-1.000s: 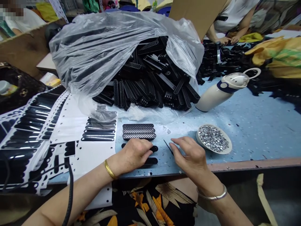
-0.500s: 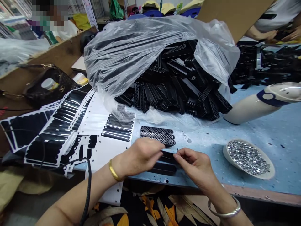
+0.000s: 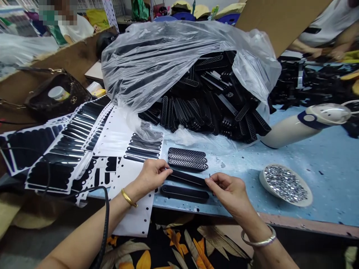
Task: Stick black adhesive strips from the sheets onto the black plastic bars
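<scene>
My left hand [image 3: 153,175] pinches the left end of a thin black strip [image 3: 188,178] with rounded ends. At the other end of it, my right hand [image 3: 228,189] is closed, thumb against fingers. A tiny dark tip pokes up above the right fingers; its kind is unclear. Just in front of the strip, a smooth black handle-shaped piece [image 3: 185,193] lies flat near the table edge. Behind the strip, several black pieces with a crosshatch pattern [image 3: 187,158] lie side by side. A sheet of black stickers [image 3: 143,149] lies to their left.
A clear plastic bag [image 3: 157,56] spills black fork-toothed pieces [image 3: 202,112] at the back. On the right are a bowl of shiny silver bits [image 3: 286,184] and a tilted cream bottle [image 3: 303,125]. Sticker sheets [image 3: 56,160], a cable [image 3: 106,216] and a handbag [image 3: 60,93] are left.
My left hand has moved left, from over the strip's middle to its far end, so more of the strip shows. My right hand stays at the right end.
</scene>
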The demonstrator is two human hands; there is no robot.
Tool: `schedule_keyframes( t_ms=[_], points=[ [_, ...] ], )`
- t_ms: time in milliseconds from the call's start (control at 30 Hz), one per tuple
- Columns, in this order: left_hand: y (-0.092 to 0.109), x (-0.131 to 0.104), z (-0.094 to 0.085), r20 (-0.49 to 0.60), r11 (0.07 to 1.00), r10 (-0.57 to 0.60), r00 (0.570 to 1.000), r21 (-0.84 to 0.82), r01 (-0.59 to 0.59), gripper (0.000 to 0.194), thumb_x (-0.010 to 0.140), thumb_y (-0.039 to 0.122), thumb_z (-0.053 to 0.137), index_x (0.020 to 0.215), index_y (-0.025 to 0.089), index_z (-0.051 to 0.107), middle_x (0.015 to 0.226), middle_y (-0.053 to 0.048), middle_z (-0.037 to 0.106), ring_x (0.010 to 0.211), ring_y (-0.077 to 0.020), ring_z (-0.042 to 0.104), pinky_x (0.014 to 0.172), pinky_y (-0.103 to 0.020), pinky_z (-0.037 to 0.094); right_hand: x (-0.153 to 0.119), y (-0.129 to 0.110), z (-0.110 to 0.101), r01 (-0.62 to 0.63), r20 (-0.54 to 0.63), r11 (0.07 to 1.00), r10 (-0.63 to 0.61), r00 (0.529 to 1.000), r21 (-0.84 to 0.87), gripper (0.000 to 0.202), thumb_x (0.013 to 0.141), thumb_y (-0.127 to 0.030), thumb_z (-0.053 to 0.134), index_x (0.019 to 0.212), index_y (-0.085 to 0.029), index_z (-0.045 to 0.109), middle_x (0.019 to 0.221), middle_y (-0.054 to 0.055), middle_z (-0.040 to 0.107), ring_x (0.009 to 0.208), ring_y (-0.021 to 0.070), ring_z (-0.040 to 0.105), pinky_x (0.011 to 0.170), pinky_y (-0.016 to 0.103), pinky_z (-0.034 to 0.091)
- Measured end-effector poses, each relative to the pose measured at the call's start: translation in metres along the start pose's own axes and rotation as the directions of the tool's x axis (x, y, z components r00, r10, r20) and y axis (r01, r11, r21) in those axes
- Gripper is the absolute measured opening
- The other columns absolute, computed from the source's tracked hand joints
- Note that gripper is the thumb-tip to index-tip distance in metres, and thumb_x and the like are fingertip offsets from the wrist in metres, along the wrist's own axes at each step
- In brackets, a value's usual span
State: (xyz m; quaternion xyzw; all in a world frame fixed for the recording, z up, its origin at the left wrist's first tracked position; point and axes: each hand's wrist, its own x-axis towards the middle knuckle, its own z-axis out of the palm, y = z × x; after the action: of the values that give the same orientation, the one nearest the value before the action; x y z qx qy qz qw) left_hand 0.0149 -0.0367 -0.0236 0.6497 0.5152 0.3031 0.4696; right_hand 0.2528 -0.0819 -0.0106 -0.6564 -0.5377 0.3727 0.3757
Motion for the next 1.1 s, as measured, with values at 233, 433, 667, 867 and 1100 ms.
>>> schedule_keyframes(
  t_ms=[233,433,667,867,1100],
  points=[
    [0.001,0.003,-0.001,0.018,0.982,-0.156,0.988,-0.108,0.157,0.013,0.074,0.025,0.065,0.067,0.014,0.066,0.052,0.003,0.059,0.043,-0.0111,0.06,0.04,-0.018,0.043,-0.008,-0.021,-0.003,-0.119,0.081,0.975,0.105,0.991,0.185,0.037,0.064,-0.049,0.077,0.053,-0.017,0.063,0.045,0.0,0.054,0.041,0.0106,0.048,0.038,0.023,0.039],
    [0.003,0.004,-0.001,0.032,0.969,-0.188,0.982,-0.157,0.191,0.011,0.072,0.023,0.067,0.067,0.013,0.066,0.052,0.004,0.058,0.042,-0.0103,0.059,0.04,-0.017,0.043,-0.009,-0.02,-0.002,-0.184,0.077,0.948,0.17,0.982,0.261,0.041,0.057,-0.052,0.083,0.051,-0.016,0.063,0.045,0.001,0.055,0.04,0.0105,0.048,0.037,0.022,0.04],
    [0.008,0.005,-0.002,0.03,0.965,-0.206,0.978,-0.16,0.208,0.01,0.072,0.021,0.067,0.066,0.013,0.066,0.052,0.003,0.058,0.043,-0.011,0.06,0.042,-0.018,0.046,-0.009,-0.017,-0.002,-0.218,0.07,0.951,0.207,0.976,0.219,0.038,0.057,-0.048,0.082,0.049,-0.016,0.063,0.044,0.0,0.054,0.039,0.01,0.048,0.038,0.022,0.039],
    [0.007,0.004,-0.002,0.033,0.967,-0.192,0.981,-0.161,0.195,0.011,0.073,0.021,0.067,0.065,0.013,0.066,0.052,0.003,0.057,0.042,-0.0109,0.06,0.041,-0.018,0.045,-0.013,-0.032,-0.004,-0.148,0.076,0.966,0.134,0.988,0.214,0.034,0.062,-0.045,0.08,0.052,-0.017,0.064,0.045,0.001,0.055,0.04,0.0105,0.048,0.038,0.022,0.039],
    [0.002,0.005,-0.002,0.039,0.971,-0.163,0.986,-0.171,0.168,0.011,0.073,0.022,0.067,0.066,0.013,0.067,0.052,0.003,0.058,0.042,-0.0107,0.06,0.04,-0.017,0.044,-0.01,-0.006,0.0,-0.13,0.037,0.989,0.127,0.991,0.071,0.033,0.064,-0.044,0.073,0.05,-0.018,0.059,0.042,0.0,0.053,0.038,0.0109,0.047,0.038,0.023,0.038]
  ],
)
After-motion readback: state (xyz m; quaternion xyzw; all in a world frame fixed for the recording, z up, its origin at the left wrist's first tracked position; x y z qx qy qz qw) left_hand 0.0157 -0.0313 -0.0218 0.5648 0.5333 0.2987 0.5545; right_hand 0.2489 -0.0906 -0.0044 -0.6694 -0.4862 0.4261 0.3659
